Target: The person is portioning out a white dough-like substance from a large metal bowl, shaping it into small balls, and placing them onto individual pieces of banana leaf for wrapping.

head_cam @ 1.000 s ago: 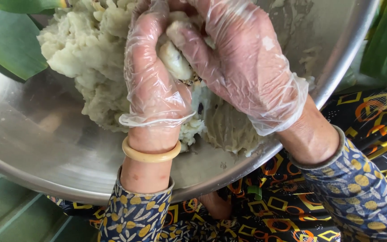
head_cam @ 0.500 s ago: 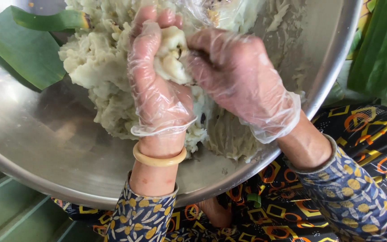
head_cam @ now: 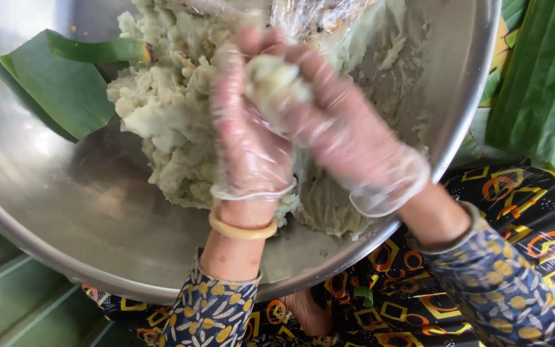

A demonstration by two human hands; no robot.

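Head view — left hand (head_cam: 248, 138) and right hand (head_cam: 348, 138), gloved, both squeeze one dough lump (head_cam: 274, 80) at upper centre — above the steel bowl (head_cam: 65, 212).

Both hands are motion-blurred, so the fingers kind of smear together. The left hand (head_cam: 248, 138) and right hand (head_cam: 348, 138) close around a pale lump of dough (head_cam: 276, 76), and most of that lump is buried behind the gloved fingers, so can't tell its full shape. The big steel bowl (head_cam: 65, 218) runs off the top and left edges of the frame. The dough pile (head_cam: 162, 122) gets cut at the top too, and the hands cover its middle. Crinkly clear plastic (head_cam: 316, 16) at top centre is cropped, no idea what it is. The banana leaf (head_cam: 544, 83) at the upper right runs off the frame.
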